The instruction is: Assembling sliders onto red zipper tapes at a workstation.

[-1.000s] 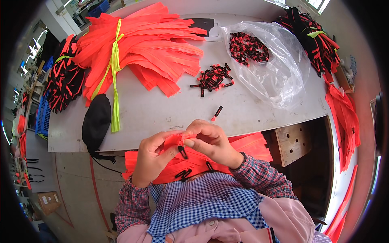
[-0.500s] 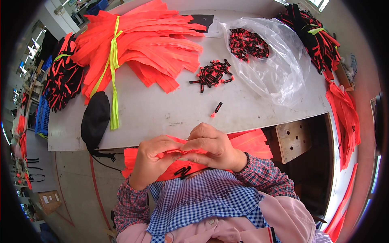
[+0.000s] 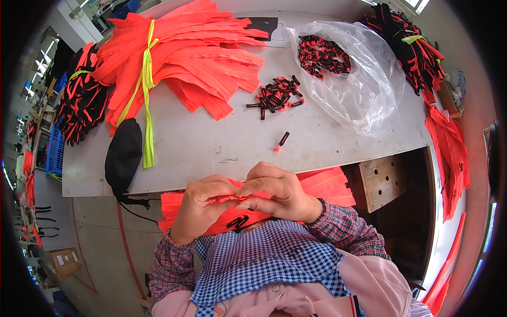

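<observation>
My left hand [image 3: 200, 206] and my right hand [image 3: 280, 193] meet in front of my apron, just off the table's near edge. Both are closed, fingertips pinching a bright orange zipper tape [image 3: 221, 198] between them. Whether a small part sits in the pinch is hidden by my fingers. Under the hands, more orange zipper tapes [image 3: 325, 186] lie across my lap, with a black looped piece [image 3: 237, 222] on top. Beyond my right hand, one small black puller with an orange end [image 3: 282, 141] lies alone on the table.
On the white table [image 3: 211, 148] rest a large orange zipper bundle [image 3: 185, 53] tied with a yellow strip, a black pouch [image 3: 124, 156], a pile of pullers [image 3: 277, 96] and a clear plastic bag [image 3: 364, 100] holding more. Black-and-orange bundles [image 3: 82, 108] stand at both sides. A wooden block [image 3: 383, 182] sits under the edge.
Both hands keep their pinch on the orange zipper tape in nearly the same place; the fingers have shifted only slightly. Nothing on the table has visibly moved.
</observation>
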`<state>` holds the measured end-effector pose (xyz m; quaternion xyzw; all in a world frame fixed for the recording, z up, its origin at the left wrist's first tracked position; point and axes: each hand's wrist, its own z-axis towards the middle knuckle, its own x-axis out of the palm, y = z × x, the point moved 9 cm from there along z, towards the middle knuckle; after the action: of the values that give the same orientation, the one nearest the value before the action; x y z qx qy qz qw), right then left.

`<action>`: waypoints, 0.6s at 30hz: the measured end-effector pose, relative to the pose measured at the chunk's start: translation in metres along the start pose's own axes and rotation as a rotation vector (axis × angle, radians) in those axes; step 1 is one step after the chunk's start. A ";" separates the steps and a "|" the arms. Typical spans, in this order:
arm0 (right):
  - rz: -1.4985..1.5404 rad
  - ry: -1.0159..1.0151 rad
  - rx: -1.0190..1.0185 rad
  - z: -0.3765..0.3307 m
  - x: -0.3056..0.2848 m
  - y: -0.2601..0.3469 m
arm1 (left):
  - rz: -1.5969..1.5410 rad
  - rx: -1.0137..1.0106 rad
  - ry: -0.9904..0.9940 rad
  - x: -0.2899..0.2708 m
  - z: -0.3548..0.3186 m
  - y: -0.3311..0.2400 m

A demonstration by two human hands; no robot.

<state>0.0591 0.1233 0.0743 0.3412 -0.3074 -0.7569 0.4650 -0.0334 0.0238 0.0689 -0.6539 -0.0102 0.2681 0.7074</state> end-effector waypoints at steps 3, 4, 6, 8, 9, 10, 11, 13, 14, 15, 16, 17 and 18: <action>0.058 0.021 0.051 -0.002 0.000 -0.003 | -0.010 0.001 0.002 0.002 0.000 0.002; 0.097 0.030 0.076 -0.002 0.000 -0.005 | -0.018 0.003 0.007 0.003 0.001 0.003; 0.062 0.034 0.056 -0.004 0.000 -0.004 | -0.026 0.006 0.011 0.004 0.001 0.002; 0.027 0.038 0.035 -0.003 -0.001 -0.002 | -0.005 -0.006 0.010 0.004 0.002 0.003; 0.008 0.049 0.036 -0.003 -0.001 -0.002 | -0.006 -0.006 0.011 0.004 0.002 0.002; -0.011 0.061 0.036 -0.002 0.000 -0.001 | 0.019 0.007 0.003 0.004 0.002 0.000; -0.012 0.060 0.036 -0.002 0.000 -0.001 | 0.043 0.020 -0.006 0.003 0.002 -0.002; -0.001 0.073 0.018 -0.002 -0.001 0.000 | 0.035 0.014 -0.007 0.004 0.002 -0.003; -0.001 0.073 0.018 -0.002 -0.002 -0.001 | 0.026 0.007 -0.008 0.005 0.002 -0.003; 0.008 0.083 0.021 -0.002 -0.001 -0.002 | 0.025 0.007 -0.007 0.006 0.002 -0.003; 0.017 0.093 0.024 -0.003 -0.001 -0.002 | 0.025 -0.007 -0.009 0.007 0.002 -0.003; 0.016 0.092 0.025 -0.003 -0.001 -0.003 | 0.026 -0.021 -0.011 0.007 0.001 -0.002; 0.018 0.097 0.024 -0.003 0.000 -0.003 | 0.025 -0.021 -0.011 0.007 0.002 -0.001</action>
<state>0.0603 0.1241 0.0699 0.3803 -0.2965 -0.7316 0.4819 -0.0275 0.0280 0.0676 -0.6597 -0.0089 0.2803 0.6972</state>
